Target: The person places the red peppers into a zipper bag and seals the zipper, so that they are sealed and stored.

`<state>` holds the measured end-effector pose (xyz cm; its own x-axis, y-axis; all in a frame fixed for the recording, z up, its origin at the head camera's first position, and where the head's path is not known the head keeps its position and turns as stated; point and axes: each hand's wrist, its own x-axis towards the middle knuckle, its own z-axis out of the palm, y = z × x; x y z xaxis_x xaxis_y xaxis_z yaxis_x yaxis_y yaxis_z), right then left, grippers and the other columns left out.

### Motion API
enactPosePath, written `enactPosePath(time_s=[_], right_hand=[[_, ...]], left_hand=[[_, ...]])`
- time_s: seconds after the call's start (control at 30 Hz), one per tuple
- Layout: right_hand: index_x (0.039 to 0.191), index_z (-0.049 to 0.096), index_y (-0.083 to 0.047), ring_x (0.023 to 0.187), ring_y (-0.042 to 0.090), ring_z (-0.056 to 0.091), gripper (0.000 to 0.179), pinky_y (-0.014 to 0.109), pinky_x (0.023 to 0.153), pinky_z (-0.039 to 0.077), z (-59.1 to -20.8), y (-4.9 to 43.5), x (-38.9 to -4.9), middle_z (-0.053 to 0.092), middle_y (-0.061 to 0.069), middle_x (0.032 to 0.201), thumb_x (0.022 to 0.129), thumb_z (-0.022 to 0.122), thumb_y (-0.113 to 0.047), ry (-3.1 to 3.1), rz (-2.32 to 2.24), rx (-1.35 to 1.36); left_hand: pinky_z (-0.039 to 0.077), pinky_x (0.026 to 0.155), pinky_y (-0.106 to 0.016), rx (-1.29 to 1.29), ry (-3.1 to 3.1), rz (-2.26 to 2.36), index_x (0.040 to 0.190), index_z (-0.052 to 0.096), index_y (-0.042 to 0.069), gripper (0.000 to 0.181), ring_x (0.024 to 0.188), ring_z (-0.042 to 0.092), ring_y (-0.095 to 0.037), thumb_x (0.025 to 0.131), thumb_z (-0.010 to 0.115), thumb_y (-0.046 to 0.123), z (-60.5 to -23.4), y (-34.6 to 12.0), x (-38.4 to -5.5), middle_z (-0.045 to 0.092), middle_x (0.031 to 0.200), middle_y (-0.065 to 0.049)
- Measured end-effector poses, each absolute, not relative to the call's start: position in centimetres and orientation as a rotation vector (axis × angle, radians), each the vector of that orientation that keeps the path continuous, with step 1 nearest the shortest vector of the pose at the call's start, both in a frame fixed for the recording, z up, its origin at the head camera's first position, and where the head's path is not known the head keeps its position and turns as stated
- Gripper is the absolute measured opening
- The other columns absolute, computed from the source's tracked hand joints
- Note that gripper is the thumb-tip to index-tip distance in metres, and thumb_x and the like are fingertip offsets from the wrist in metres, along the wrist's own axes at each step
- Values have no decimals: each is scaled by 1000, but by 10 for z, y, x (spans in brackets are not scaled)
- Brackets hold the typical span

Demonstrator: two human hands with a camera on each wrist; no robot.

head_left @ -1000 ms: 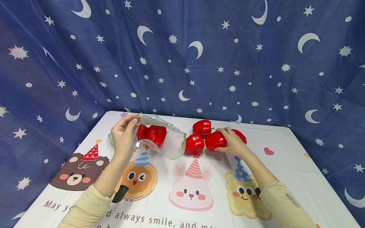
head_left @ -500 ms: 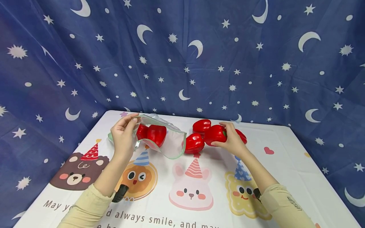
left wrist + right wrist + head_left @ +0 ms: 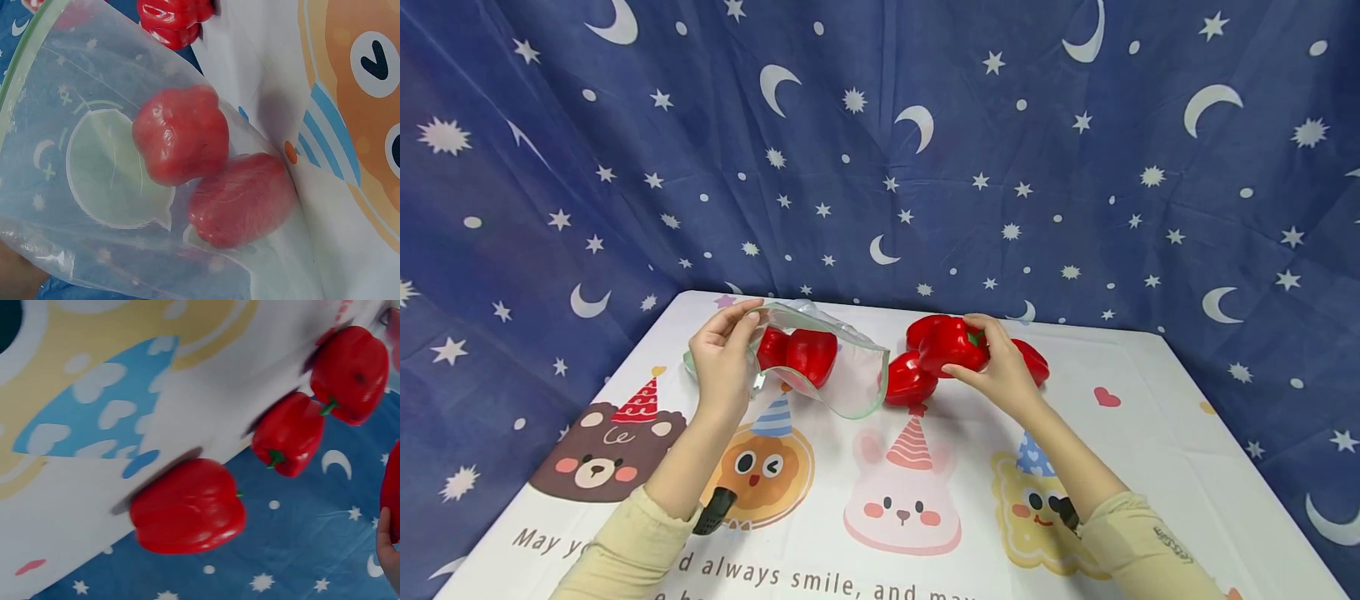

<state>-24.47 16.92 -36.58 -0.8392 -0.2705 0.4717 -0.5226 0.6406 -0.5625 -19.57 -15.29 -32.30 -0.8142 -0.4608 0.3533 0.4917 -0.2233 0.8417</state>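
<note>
My left hand (image 3: 724, 350) pinches the rim of a clear zip bag (image 3: 861, 392) with pale green edging and holds its mouth apart toward the right. Two red bell peppers lie inside; the nearer bell pepper (image 3: 812, 357) also shows through the plastic in the left wrist view, beside the other bagged pepper (image 3: 244, 200). My right hand (image 3: 1009, 371) grips a red bell pepper (image 3: 951, 346) with a green stem end, thumb below and fingers above. In the head view this pepper overlaps two others behind it. Only its edge shows in the right wrist view.
Three loose red bell peppers lie on the table: a front pepper (image 3: 910, 381), a back pepper (image 3: 925, 328) and a right-hand pepper (image 3: 1032, 362). A white cloth (image 3: 1210, 467) with cartoon prints covers the table. Behind hangs a blue curtain (image 3: 880, 167) with moons and stars.
My right hand has lifted the bell pepper from the table and carried it left, over the loose peppers. My left hand and the bag have stayed nearly still.
</note>
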Motion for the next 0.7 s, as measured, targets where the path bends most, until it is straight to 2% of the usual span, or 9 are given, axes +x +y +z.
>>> enactPosePath(time_s=[0.27, 0.5, 0.7], right_hand=[[133, 42, -3, 120, 30, 48, 76, 47, 86, 54, -348, 152, -228, 46, 15, 133, 69, 82, -8, -2404, 1067, 750], [135, 42, -9, 119, 26, 47, 79, 46, 87, 55, -334, 137, -212, 40, 13, 132, 67, 82, -6, -2294, 1118, 802], [133, 44, -8, 117, 24, 47, 77, 42, 82, 56, -327, 116, -197, 44, 13, 129, 67, 84, -8, -2194, 1148, 917]], left_hand=[[54, 78, -15, -30, -1462, -2063, 95, 71, 1, 18, 78, 67, -5, 91, 53, -1, -323, -154, -195, 70, 81, 7], [54, 77, -15, -47, -1444, -2081, 90, 72, 8, 21, 78, 67, -6, 91, 54, -2, -323, -153, -197, 71, 81, 6], [54, 77, -15, -42, -1437, -2087, 88, 72, 11, 24, 77, 67, -7, 91, 53, -4, -324, -151, -197, 70, 79, 6]])
